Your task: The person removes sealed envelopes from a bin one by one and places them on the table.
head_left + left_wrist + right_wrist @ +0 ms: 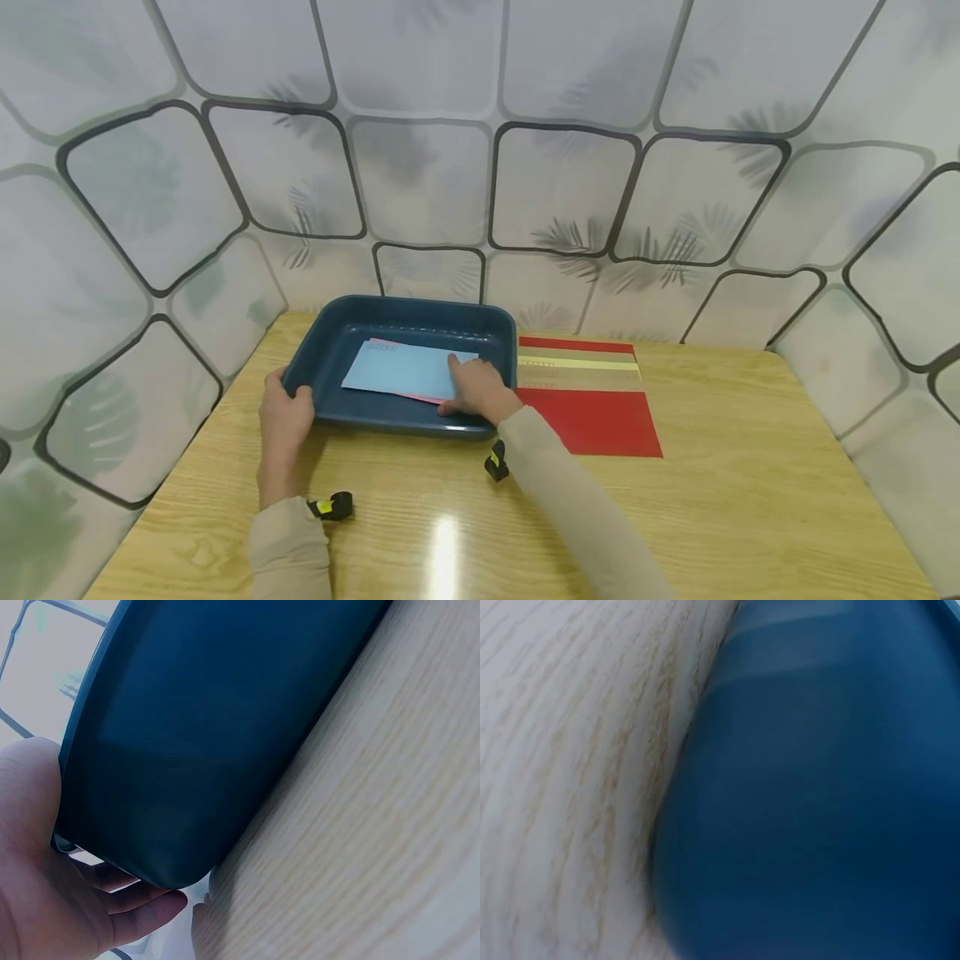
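Observation:
A dark blue plastic tray (420,423) stands on the table. Inside it lies a light blue envelope (408,368), with small printed boxes at its upper left corner, over a pink envelope (420,398) that shows only at the edges. My left hand (285,412) grips the tray's left rim; the left wrist view shows the fingers (146,907) bent under the tray's outer side. My right hand (480,390) reaches over the tray's right wall and holds the right end of the envelopes, its fingers partly hidden. The right wrist view shows only the tray's outside (802,787).
Right of the tray lies a red sheet (592,421) with kraft-brown envelopes (577,380) and a yellow strip (585,364) on it. A patterned curtain (562,183) encloses the wooden table (750,483) at the back and sides.

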`<state>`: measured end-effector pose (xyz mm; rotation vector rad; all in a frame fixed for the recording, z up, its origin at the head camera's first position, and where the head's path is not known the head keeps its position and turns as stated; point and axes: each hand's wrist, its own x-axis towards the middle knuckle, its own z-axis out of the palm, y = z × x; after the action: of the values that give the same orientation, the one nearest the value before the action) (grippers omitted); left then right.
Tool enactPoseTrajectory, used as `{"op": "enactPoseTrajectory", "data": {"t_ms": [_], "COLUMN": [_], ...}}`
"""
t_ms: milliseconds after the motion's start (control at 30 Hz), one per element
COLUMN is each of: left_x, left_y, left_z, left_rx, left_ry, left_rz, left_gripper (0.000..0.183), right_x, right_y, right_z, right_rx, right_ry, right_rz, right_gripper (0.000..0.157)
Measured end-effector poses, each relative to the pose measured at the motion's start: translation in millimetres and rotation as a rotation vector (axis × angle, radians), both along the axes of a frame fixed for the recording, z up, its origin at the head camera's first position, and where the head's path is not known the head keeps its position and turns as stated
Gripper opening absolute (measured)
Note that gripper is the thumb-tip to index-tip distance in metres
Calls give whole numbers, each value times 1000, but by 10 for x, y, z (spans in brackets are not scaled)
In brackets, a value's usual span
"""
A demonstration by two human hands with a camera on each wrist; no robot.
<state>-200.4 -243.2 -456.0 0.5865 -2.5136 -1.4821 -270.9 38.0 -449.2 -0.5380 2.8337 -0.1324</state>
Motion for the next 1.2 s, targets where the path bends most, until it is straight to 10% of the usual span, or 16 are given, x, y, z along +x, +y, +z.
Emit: {"op": "enactPoseTrajectory", "data": {"t_ms": [1200], "left_x": [-5], "left_y": [2], "left_z": [-6], "left_rx": [29], "left_ry": [-2], "left_rz": [-8], "left_gripper": [60], "right_x": [47], "right_y": [2], "right_z": [4], "right_rx": [96], "right_ry": [97], "right_rz": [175], "right_gripper": [51]}}
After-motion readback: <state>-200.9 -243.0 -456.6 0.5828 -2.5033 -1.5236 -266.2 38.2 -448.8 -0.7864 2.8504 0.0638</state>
